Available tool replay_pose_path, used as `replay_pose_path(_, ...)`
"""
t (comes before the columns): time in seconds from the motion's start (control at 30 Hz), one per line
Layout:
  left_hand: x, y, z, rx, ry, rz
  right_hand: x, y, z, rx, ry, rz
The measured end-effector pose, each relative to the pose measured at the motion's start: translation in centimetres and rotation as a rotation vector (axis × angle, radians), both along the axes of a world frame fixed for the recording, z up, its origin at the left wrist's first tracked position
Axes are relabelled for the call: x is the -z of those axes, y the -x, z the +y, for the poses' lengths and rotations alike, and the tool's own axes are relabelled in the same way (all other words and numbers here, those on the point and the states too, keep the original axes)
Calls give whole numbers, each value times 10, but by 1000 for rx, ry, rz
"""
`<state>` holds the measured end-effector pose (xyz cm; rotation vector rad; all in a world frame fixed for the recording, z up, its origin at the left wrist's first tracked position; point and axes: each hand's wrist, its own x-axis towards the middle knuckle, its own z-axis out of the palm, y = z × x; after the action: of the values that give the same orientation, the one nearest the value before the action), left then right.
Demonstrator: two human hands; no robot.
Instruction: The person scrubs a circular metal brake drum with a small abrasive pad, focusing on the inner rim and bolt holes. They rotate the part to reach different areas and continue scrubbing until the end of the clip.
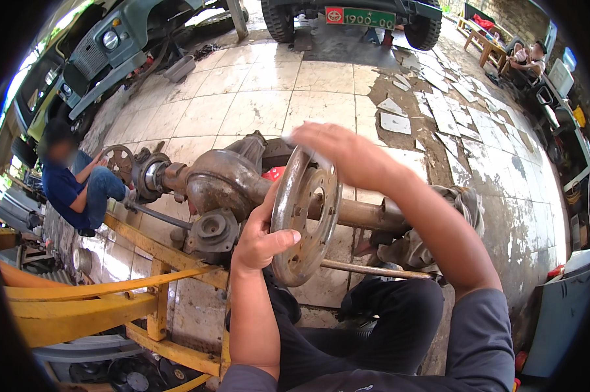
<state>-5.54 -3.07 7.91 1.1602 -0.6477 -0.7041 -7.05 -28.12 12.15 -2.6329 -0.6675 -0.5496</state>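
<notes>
A worn, rust-brown brake drum point(287, 215) with bolt holes and a round centre opening stands on edge in front of me. My left hand point(262, 242) grips its near left side, the thumb over the rim and the other fingers mostly hidden behind. Across the top of the rim lies my right hand point(334, 150), fingers stretched out and slightly blurred. A small greyish patch shows under its fingertips; what it is I cannot make out. Just beyond the drum runs a vehicle axle with a bulging, oily differential housing point(223, 179) and a flange point(211, 227) on its near side.
To the left, a yellow metal frame point(85, 313) reaches close to my left forearm. Another person point(72, 179) squats there by a second round drum point(119, 163). A thin rod point(380, 269) crosses above my legs. Broken tiles point(396, 124) litter the floor; parked vehicles point(354, 16) stand behind.
</notes>
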Motion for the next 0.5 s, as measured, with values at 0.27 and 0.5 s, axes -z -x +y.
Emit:
replay_pose_path(0.27,0,-2,-1,22,18,-37,-8,3,-7,-31,-7,55)
replay_pose_path(0.5,-3,-4,-3,19,39,-76,-19,3,-14,213,-143,254)
